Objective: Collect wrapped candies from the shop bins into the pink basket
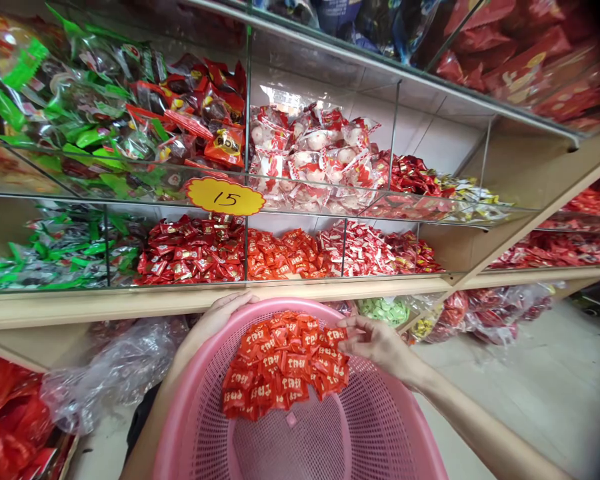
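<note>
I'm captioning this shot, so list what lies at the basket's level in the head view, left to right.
Red plastic, clear plastic bag, left hand, orange-red candies in the basket, right hand, bagged red candy.

Pink basket: near side cut off by bottom edge, far outer wall hidden. Left hand: underside hidden behind the basket's rim, so grip unclear. Left forearm: partly covered by basket, leaves frame at bottom. Right hand: fingertips overlap red candy packets; can't confirm a pinch on any. Right forearm also cropped at bottom. Lower packets buried; fine print too small. Clear plastic bag: partly behind left forearm. Red bags cropped at left edge. Top-shelf red packets cut off up top, blurry.
</note>
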The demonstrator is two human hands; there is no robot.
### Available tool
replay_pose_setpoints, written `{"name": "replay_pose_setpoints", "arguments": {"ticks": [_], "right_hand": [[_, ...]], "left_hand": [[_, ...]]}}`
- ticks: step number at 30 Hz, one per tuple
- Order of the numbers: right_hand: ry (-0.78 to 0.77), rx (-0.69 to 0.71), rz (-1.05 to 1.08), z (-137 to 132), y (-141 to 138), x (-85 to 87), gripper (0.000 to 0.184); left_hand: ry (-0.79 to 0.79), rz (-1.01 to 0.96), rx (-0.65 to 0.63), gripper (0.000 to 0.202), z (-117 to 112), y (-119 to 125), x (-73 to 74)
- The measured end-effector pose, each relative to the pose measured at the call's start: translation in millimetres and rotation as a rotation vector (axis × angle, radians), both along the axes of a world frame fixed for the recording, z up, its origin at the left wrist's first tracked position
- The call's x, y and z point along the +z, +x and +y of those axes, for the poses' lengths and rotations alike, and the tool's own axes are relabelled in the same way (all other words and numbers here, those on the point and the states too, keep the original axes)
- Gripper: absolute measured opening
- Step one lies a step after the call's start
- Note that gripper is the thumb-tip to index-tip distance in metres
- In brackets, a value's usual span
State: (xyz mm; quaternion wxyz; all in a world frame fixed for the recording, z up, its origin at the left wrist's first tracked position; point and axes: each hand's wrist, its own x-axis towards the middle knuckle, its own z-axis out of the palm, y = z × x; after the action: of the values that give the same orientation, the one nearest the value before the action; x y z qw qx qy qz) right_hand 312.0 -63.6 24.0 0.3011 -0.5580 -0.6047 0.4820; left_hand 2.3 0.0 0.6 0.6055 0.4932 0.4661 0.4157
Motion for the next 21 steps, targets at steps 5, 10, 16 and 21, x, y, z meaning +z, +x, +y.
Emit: {"name": "replay_pose_setpoints", "arguments": {"ticks": [5,10,16,21], "right_hand": [[0.258,0.025,-0.34,0.9,-3.0,-17.8,0.023],[0.476,0.081,-0.553,3.7,-6.6,-22.0,0.018],[0.497,0.071,-0.659,7.0,-13.4,-29.5,0.022],[0.489,0.092,-0.684,7.6,-19.2,-28.8,0.018]], "left_hand": [[0.019,0.016,-0.006,0.027,3.1,-1.8,-0.7],[0.027,0.026,0.016,0.025,0.9,-0.3,3.5],[0.006,0.007,0.017,0.025,0.6,-0.3,4.4],[-0.024,-0.025,0.026,0.029,0.2,0.2,2.6]]}}
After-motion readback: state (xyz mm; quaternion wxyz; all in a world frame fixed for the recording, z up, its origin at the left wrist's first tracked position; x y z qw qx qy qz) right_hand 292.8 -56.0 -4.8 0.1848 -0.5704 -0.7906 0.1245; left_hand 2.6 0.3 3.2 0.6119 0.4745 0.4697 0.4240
